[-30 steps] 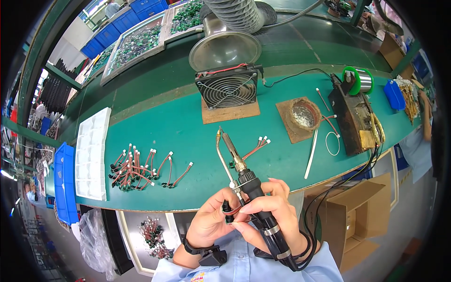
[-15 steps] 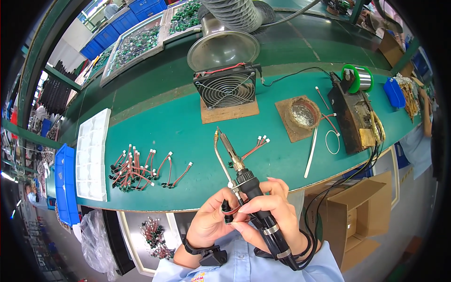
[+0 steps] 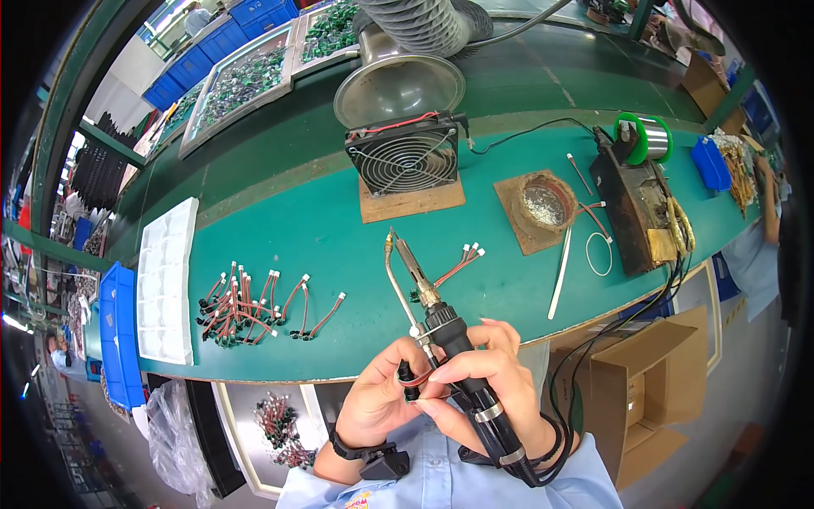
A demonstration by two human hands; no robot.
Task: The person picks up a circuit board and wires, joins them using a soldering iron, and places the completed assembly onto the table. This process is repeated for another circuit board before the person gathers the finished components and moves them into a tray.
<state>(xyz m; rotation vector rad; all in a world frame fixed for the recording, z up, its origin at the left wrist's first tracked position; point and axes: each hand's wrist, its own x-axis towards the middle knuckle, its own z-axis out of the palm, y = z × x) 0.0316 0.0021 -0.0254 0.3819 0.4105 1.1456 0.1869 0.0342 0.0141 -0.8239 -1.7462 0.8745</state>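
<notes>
My right hand [image 3: 500, 373] is wrapped round a black soldering iron [image 3: 449, 331], its metal tip pointing up and away over the bench. A thin solder feed tube [image 3: 395, 276] runs beside the tip and ends close to it. My left hand [image 3: 381, 390] pinches a small black part with red and black wires [image 3: 410, 377], next to the iron's handle. The right fingertips meet the wires too. The part's far side is hidden by fingers. Beyond the iron lie a few wire leads with white connectors [image 3: 458, 265]; a bigger heap of such leads [image 3: 242, 310] is at the left.
A black fan [image 3: 405, 161] on a wooden board stands ahead, under a metal fume hood [image 3: 398, 89]. To the right are a round tip-cleaning pot [image 3: 547, 204], a white stick [image 3: 560, 276] and a solder spool [image 3: 651, 140]. A white tray [image 3: 165, 280] lies left; a cardboard box [image 3: 644, 390] sits below right.
Both hands keep the same hold on the iron and the wired part. The bench has shifted very slightly to the left in the picture.
</notes>
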